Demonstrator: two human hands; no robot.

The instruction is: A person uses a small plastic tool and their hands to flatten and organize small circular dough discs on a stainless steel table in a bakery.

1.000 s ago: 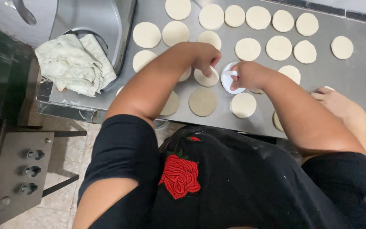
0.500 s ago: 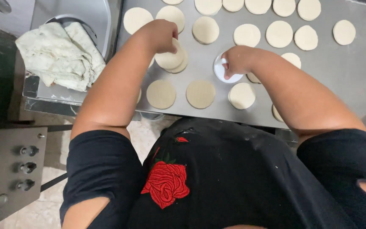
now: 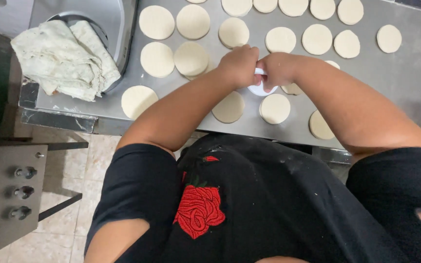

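Your left hand [image 3: 239, 65] and right hand [image 3: 278, 70] both clenched on a round white plastic cutter [image 3: 261, 88], smooth pale dough discs [image 3: 229, 107] around it, brushed steel table [image 3: 405, 73].

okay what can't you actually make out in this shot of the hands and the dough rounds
- Head view: the white round tool is mostly covered by the left hand and right hand; its shape and the grip are unclear.
- A dough round is half hidden by the right hand.
- Top-row dough rounds are cut off by the frame edge.
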